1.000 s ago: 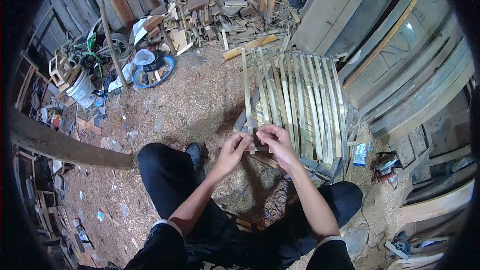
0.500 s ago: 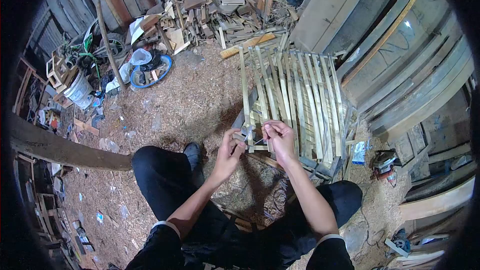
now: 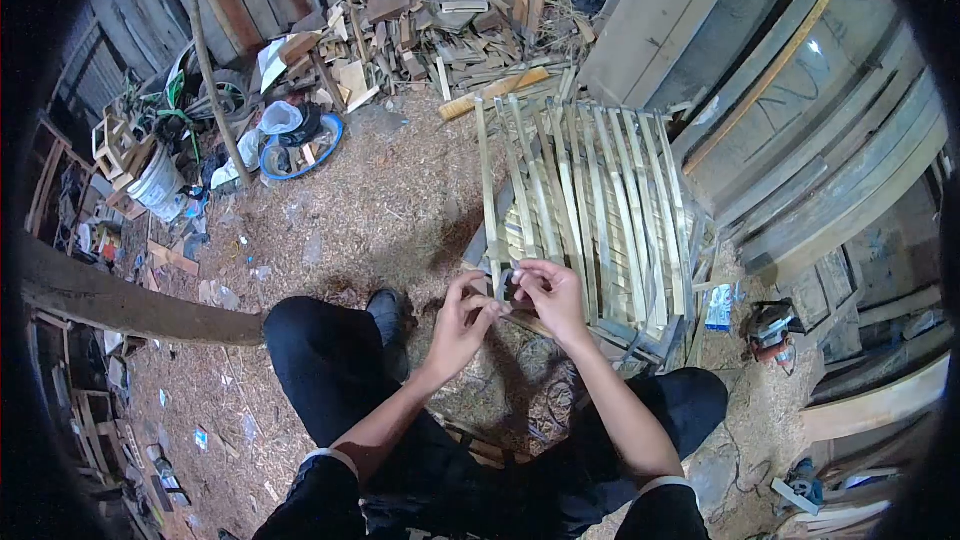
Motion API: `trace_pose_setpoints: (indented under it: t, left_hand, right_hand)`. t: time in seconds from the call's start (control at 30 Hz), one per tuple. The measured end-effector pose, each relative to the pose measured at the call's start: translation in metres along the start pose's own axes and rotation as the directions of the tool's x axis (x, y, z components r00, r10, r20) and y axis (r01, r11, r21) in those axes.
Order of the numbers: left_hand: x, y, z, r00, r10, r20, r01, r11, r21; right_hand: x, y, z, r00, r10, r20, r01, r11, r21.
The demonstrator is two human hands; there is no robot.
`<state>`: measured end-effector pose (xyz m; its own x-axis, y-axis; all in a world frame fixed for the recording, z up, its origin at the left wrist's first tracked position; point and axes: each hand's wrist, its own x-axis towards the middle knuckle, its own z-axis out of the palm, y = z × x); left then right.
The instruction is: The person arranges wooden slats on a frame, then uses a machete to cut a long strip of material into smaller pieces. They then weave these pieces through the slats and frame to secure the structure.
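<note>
My left hand [image 3: 466, 322] and my right hand [image 3: 556, 298] are close together in front of me, fingers bent and pinched. Between their fingertips is a small dark piece [image 3: 508, 286], too small and too covered by the fingers to name. Just beyond my hands lies a row of long pale wooden strips [image 3: 525, 175], set side by side with gaps. They rest over a low stack of more strips, and the near end of the leftmost strip is close to my fingers.
Scrap wood [image 3: 420, 35] is heaped by the back wall. A blue basin [image 3: 290, 175] and a white bucket [image 3: 160, 185] stand to the left, near a thick wooden beam [image 3: 130, 300]. A red power tool [image 3: 772, 335] lies at right. Large planks [image 3: 660, 20] lean behind; shavings cover the floor.
Both hands have come down slightly towards me, and the right hand has shifted a little left. A thin light bit seen between the fingers earlier is now hidden; the strips stay put.
</note>
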<state>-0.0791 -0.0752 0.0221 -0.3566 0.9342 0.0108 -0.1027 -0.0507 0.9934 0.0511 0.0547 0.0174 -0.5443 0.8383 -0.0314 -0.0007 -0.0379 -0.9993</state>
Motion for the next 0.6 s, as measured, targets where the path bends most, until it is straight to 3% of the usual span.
trace_pose_setpoints:
  t: [0.1,0.27,0.4,0.47,0.6]
  left_hand:
    - [0.009,-0.004,0.009,0.998,0.05,-0.038,-0.05,0.999,0.013]
    - [0.021,-0.008,0.017,0.995,0.047,-0.083,-0.049,0.999,-0.021]
    - [0.027,0.001,0.021,0.99,0.025,-0.14,-0.015,0.997,0.073]
    - [0.028,0.0,0.021,0.99,0.007,-0.142,0.004,0.997,0.077]
    - [0.035,-0.012,0.012,0.995,0.0,-0.097,0.004,0.999,0.041]
  right_hand:
    - [-0.002,-0.008,0.003,0.997,0.077,0.01,-0.078,0.991,0.11]
    - [-0.004,-0.007,0.0,0.999,-0.036,-0.008,0.035,0.993,-0.112]
    - [-0.004,0.0,0.0,0.999,-0.054,-0.004,0.053,0.993,-0.102]
    - [-0.008,-0.008,0.0,0.995,-0.097,-0.008,0.094,0.976,-0.194]
    - [-0.008,-0.013,0.0,0.989,-0.126,0.076,0.136,0.98,-0.148]
